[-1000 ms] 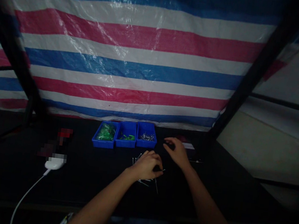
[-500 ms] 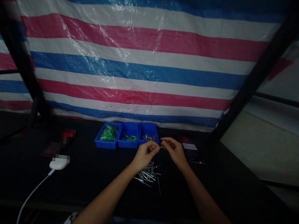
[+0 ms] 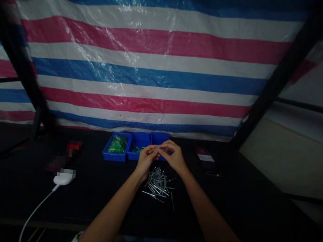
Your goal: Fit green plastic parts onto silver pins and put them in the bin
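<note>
My left hand (image 3: 146, 160) and my right hand (image 3: 174, 156) meet fingertip to fingertip over the front of the blue bins. Both are closed in a pinch, and what lies between the fingers is too small to make out. Just below them a loose pile of thin silvery metal pins (image 3: 158, 183) lies on the black table. The middle blue bin (image 3: 141, 137) holds a few small green pieces (image 3: 137, 148). My right hand partly covers the right blue bin (image 3: 159, 137), and its contents are hidden.
A left blue bin (image 3: 106, 155) holds green pieces in clear plastic. To the right lies a dark phone-like object (image 3: 209, 165). At the left are a white device (image 3: 63, 178) with a cable and a blurred red item (image 3: 75, 145). Striped sheeting (image 3: 151, 106) hangs behind.
Both hands have moved left, from beside the right bin to in front of the middle and right bins. More of the metal pile shows.
</note>
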Demonstrator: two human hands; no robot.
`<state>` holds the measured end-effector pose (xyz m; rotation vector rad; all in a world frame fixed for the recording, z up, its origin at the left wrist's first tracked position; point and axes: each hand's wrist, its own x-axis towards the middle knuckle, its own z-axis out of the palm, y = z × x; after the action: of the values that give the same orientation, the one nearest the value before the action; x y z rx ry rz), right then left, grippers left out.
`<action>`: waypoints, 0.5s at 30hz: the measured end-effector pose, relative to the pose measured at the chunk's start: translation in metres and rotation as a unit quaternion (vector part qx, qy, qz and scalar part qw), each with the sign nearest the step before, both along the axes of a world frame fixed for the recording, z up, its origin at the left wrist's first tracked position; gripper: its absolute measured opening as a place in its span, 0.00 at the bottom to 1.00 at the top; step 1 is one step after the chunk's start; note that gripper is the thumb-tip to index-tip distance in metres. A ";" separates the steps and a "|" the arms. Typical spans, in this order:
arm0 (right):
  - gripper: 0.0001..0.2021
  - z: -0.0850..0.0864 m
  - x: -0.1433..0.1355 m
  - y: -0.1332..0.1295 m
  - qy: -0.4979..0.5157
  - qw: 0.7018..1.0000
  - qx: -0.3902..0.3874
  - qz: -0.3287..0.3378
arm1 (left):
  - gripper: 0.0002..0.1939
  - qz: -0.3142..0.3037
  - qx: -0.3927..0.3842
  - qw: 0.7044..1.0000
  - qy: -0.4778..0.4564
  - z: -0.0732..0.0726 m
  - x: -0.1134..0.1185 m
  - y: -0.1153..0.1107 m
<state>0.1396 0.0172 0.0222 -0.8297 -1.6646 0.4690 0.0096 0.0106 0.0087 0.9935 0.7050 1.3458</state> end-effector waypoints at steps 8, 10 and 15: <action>0.07 -0.004 0.002 -0.012 -0.012 1.000 0.010 -0.026 | 0.15 -0.019 -0.013 1.000 0.009 0.000 0.001 -0.001; 0.07 -0.003 0.001 -0.013 -0.018 0.999 0.011 -0.027 | 0.15 -0.015 -0.014 1.000 0.011 0.000 0.000 0.000; 0.08 -0.001 0.001 -0.015 -0.021 0.999 0.011 -0.032 | 0.14 -0.009 -0.012 1.000 0.023 -0.001 -0.001 0.000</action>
<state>0.1407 0.0026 0.0210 -0.8794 -1.6733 0.3911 0.0090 0.0108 0.0080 1.0127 0.7440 1.3007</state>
